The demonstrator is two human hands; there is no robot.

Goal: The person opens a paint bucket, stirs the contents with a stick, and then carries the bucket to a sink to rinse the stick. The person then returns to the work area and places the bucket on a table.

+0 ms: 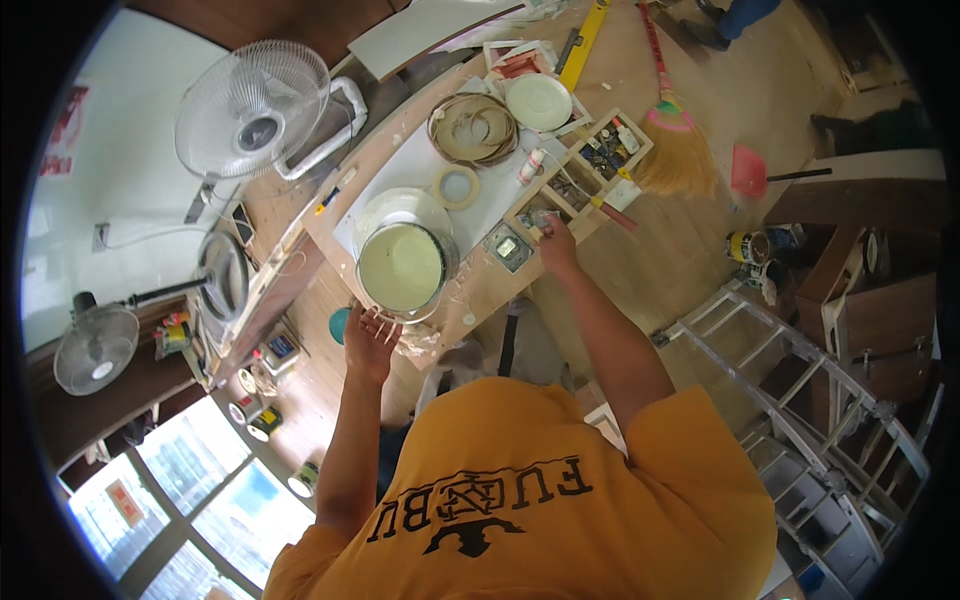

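Note:
A round bucket of pale cream paint [402, 266] stands on the worktable, left of centre. My left hand [372, 340] is at its near side, fingers spread and pointing up toward the rim; I cannot tell whether they touch it. My right hand [557, 246] reaches to the near end of a wooden tray with compartments [574, 205], its fingers closed at a small greyish, clear-looking item [543, 218] that I cannot make out. Beside that hand lies a square grey metal box with a pale centre [508, 247]. A roll of masking tape [456, 187] sits behind the bucket.
Farther back are a coiled ring-shaped bundle [472, 130], a white lid [539, 103] and a yellow level [582, 48]. A broom [676, 150] is right of the table, an aluminium ladder [800, 400] at lower right. Fans [258, 120] stand left. A person's feet [708, 32] show top right.

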